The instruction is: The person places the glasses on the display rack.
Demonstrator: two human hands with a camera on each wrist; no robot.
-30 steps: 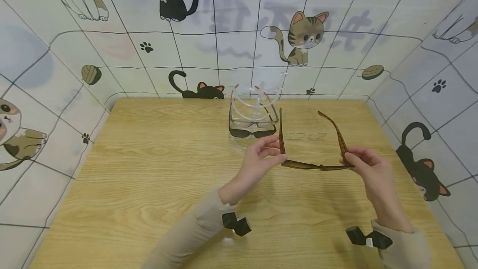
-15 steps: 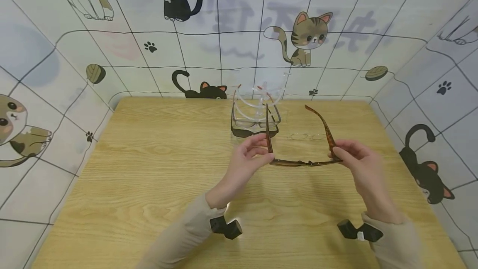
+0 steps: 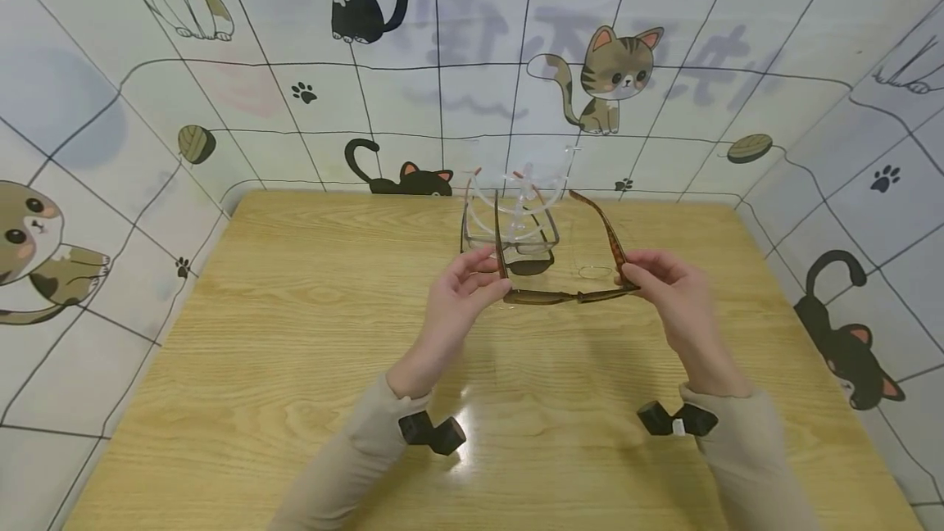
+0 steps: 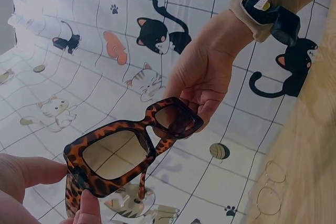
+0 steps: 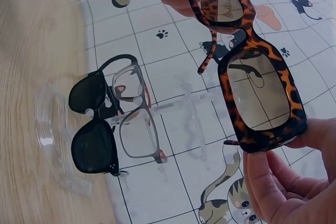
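Tortoiseshell sunglasses are held above the table, lenses toward me and temples spread away. My left hand pinches their left hinge corner between thumb and fingers. At the opposite corner, my right hand grips the frame the same way. Brown-tinted lenses show in the tortoiseshell frame in the right wrist view. Behind them stands a clear display stand. Black sunglasses sit on its lowest tier and grey-framed glasses above, partly hidden in the head view.
Thin wire-rimmed glasses lie on the wooden table right of the stand, partly covered by the right hand. A cat-print curtain borders the table at the back and sides.
Both hands have carried the tortoiseshell sunglasses left and slightly away from me, to in front of the display stand. The grip looks the same; the view has shifted slightly.
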